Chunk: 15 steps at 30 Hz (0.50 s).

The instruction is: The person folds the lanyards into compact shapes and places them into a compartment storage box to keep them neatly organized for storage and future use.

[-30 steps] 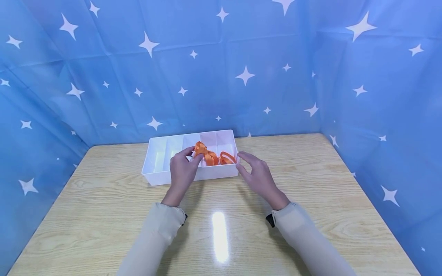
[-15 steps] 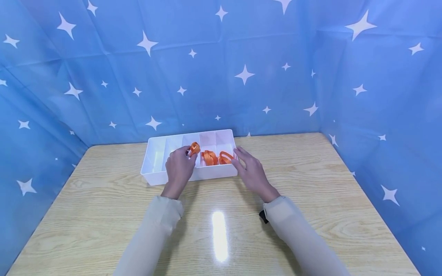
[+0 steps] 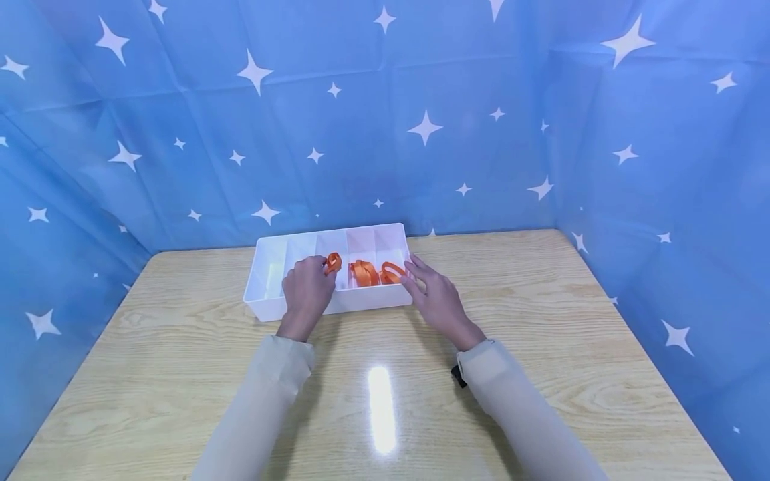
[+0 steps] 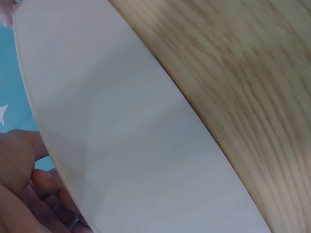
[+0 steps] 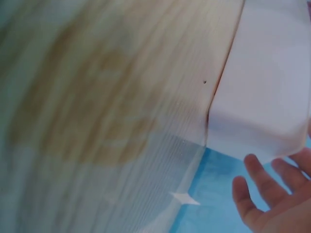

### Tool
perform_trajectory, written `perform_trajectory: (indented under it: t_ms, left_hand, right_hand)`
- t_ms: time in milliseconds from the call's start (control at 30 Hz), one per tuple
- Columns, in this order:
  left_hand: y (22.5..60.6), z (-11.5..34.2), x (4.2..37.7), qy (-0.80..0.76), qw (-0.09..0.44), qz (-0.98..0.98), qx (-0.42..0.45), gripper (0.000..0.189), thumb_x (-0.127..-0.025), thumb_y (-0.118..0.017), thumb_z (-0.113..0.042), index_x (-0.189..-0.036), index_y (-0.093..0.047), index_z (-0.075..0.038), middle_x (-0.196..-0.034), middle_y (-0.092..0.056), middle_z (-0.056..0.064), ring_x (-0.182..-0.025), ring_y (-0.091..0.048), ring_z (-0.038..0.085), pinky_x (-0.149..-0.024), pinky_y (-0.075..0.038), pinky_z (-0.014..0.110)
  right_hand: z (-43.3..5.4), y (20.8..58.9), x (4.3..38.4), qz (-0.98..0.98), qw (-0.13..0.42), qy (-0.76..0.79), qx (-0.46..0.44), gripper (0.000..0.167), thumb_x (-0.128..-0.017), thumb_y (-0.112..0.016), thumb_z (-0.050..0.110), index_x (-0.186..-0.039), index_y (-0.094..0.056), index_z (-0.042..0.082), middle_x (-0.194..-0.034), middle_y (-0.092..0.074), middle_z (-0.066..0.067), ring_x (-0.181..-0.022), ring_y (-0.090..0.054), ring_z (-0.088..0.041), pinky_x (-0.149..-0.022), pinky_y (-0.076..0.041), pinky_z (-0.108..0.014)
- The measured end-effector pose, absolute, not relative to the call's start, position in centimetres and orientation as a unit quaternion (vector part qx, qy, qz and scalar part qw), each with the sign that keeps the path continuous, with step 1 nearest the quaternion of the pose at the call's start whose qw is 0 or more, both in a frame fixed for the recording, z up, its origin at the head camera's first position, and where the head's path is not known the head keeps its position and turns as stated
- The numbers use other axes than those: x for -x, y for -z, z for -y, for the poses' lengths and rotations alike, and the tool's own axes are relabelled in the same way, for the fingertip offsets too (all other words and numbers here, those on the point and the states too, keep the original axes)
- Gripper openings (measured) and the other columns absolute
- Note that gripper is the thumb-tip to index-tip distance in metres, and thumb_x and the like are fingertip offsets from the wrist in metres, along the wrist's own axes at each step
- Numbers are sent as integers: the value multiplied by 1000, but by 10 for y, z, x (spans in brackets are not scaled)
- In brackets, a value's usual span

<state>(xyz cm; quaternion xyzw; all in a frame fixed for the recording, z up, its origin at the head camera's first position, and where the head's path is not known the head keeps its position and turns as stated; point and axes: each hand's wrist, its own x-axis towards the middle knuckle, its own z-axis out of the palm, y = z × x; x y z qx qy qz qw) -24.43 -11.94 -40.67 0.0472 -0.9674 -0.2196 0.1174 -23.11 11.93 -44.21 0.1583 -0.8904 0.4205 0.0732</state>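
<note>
A white divided box [image 3: 259, 304] stands near the back of the table, its compartments in a row. My left hand [image 3: 305, 287] reaches over the front wall and pinches a looped orange ribbon [image 3: 334, 261] at the middle compartment. To the right, a folded orange ribbon [image 3: 364, 273] lies in one compartment and an orange loop [image 3: 392, 272] in the end one. My right hand [image 3: 440, 300] is at the box's right front corner, fingertips right at the rim. In the right wrist view its fingers [image 5: 266, 187] are spread beside the end wall; the left wrist view hides the ribbon behind the box.
The wooden table [image 3: 180, 387] stretches in front of the box and to both sides. Blue cloth [image 3: 385, 174] with white stars hangs close behind the box and along both sides.
My left hand has moved left and slightly lower with its ribbon, away from the folded ribbon, which stays in its compartment. My right hand has shifted slightly left at the box corner.
</note>
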Motion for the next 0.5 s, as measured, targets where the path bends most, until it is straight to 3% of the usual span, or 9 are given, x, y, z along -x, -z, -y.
perform_trajectory:
  t_ms: [300,500]
  left_hand:
    - [408,119,249,196,66,977,-46,27,-87,-76,-15,-108,-73,2,-94,-73,18,-72,-66,27,-65,-54,35]
    - [403,117,253,186,45,981,-43,25,-84,-78,-16,-102,-74,1,-89,-72,15,-69,-63,26,-66,-55,36]
  right_hand:
    - [-119,441,230,889,54,-432,-144,47,-102,-57,31,-141,-54,4,-154,-42,-6,-141,-38,-29,-112,-33,-51]
    - [-119,440,231,888,56,-433,-143,46,-103,-57,30,-141,-55,4,-154,-41,-7,-141,-39,-29,-108,-38,-51]
